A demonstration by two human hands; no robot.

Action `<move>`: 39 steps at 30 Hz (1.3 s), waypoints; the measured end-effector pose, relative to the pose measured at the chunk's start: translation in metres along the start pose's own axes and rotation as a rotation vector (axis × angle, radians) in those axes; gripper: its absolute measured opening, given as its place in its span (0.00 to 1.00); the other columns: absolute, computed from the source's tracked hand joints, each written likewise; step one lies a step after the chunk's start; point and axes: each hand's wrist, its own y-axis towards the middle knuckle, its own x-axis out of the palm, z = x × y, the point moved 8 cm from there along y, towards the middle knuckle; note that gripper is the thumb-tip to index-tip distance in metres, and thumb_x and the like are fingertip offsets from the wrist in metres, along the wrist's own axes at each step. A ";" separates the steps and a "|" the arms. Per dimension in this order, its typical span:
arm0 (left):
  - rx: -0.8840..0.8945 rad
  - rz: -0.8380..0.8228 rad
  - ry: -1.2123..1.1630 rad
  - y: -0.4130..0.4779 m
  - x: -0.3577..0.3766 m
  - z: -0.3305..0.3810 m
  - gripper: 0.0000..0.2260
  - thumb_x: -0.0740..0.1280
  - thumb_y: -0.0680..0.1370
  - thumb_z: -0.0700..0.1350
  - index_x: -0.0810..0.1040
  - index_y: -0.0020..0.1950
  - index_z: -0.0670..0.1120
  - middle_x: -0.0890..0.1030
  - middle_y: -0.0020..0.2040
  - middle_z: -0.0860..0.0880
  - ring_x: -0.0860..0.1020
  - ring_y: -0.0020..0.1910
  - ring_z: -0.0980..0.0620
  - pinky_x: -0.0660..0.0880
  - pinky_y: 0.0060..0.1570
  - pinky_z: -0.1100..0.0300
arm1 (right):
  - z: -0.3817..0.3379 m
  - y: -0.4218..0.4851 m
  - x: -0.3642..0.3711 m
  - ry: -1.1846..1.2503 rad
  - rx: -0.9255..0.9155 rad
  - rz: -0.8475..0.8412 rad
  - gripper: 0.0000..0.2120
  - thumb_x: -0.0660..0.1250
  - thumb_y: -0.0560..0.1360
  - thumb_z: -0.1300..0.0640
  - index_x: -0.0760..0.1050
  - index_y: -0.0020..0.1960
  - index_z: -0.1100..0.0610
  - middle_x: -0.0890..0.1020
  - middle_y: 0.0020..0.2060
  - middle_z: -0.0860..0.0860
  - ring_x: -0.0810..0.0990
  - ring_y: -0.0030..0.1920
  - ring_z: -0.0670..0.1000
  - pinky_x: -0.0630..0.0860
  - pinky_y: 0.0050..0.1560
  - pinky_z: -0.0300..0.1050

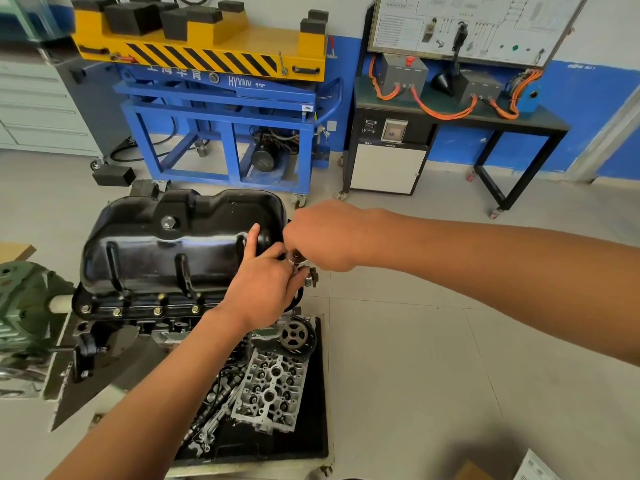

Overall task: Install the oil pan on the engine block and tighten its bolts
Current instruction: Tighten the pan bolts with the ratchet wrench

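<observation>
Right hand (322, 237) grips a half-hidden tool (298, 262); grip of left hand (263, 289) cannot be told.

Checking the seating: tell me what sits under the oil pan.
The engine block sits under the oil pan, four bolts showing along the near flange. The left hand and right hand cover its right end, so that joint is hidden.

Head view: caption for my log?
The left hand and right hand grip a socket tool at one end of the mounted oil pan.

Right hand (320, 237) grips tool (296, 260); left hand (265, 291) touches pan (156, 244).
</observation>
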 end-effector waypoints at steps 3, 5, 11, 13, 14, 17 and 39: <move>-0.005 -0.015 0.018 0.000 0.000 -0.001 0.33 0.42 0.82 0.58 0.86 0.44 0.48 0.84 0.44 0.55 0.71 0.68 0.56 0.24 0.72 0.51 | -0.015 0.003 -0.003 -0.199 -0.120 0.114 0.08 0.60 0.80 0.65 0.76 0.52 0.56 0.71 0.34 0.51 0.72 0.38 0.54 0.77 0.46 0.55; 0.005 -0.010 0.019 -0.001 0.000 -0.002 0.31 0.44 0.82 0.57 0.86 0.45 0.48 0.85 0.47 0.53 0.73 0.66 0.55 0.25 0.73 0.50 | -0.023 0.002 0.003 -0.288 -0.235 0.188 0.12 0.56 0.82 0.61 0.77 0.58 0.53 0.80 0.45 0.50 0.75 0.51 0.53 0.74 0.56 0.55; 0.027 -0.020 0.016 -0.001 0.000 0.000 0.32 0.43 0.81 0.58 0.86 0.48 0.49 0.83 0.56 0.54 0.68 0.71 0.57 0.25 0.73 0.49 | -0.010 -0.007 0.005 -0.200 -0.239 0.243 0.17 0.53 0.83 0.58 0.72 0.69 0.48 0.80 0.57 0.46 0.74 0.60 0.51 0.68 0.61 0.48; 0.021 -0.020 0.008 -0.001 -0.001 0.000 0.31 0.43 0.81 0.58 0.85 0.49 0.48 0.82 0.59 0.53 0.69 0.70 0.56 0.25 0.73 0.49 | -0.001 -0.011 0.006 -0.147 -0.210 0.216 0.15 0.54 0.83 0.54 0.74 0.66 0.50 0.80 0.56 0.46 0.75 0.59 0.50 0.68 0.62 0.49; 0.021 -0.015 0.007 -0.001 -0.002 0.000 0.30 0.44 0.81 0.58 0.85 0.49 0.48 0.82 0.60 0.52 0.70 0.69 0.56 0.25 0.73 0.49 | 0.003 -0.013 0.006 -0.118 -0.204 0.200 0.14 0.55 0.83 0.51 0.75 0.64 0.51 0.80 0.55 0.47 0.75 0.58 0.51 0.68 0.62 0.49; 0.014 -0.009 0.005 -0.001 -0.002 0.001 0.30 0.44 0.82 0.57 0.86 0.50 0.48 0.83 0.57 0.52 0.72 0.67 0.55 0.26 0.73 0.49 | 0.010 -0.017 0.008 -0.070 -0.188 0.160 0.16 0.57 0.82 0.44 0.76 0.61 0.53 0.81 0.52 0.48 0.77 0.55 0.51 0.70 0.60 0.50; -0.221 0.349 -0.337 -0.008 -0.039 -0.008 0.22 0.74 0.69 0.33 0.80 0.62 0.44 0.86 0.43 0.49 0.76 0.46 0.53 0.67 0.61 0.56 | 0.010 -0.042 0.053 1.170 0.622 0.416 0.14 0.70 0.76 0.50 0.77 0.38 0.59 0.83 0.31 0.55 0.82 0.27 0.51 0.81 0.30 0.53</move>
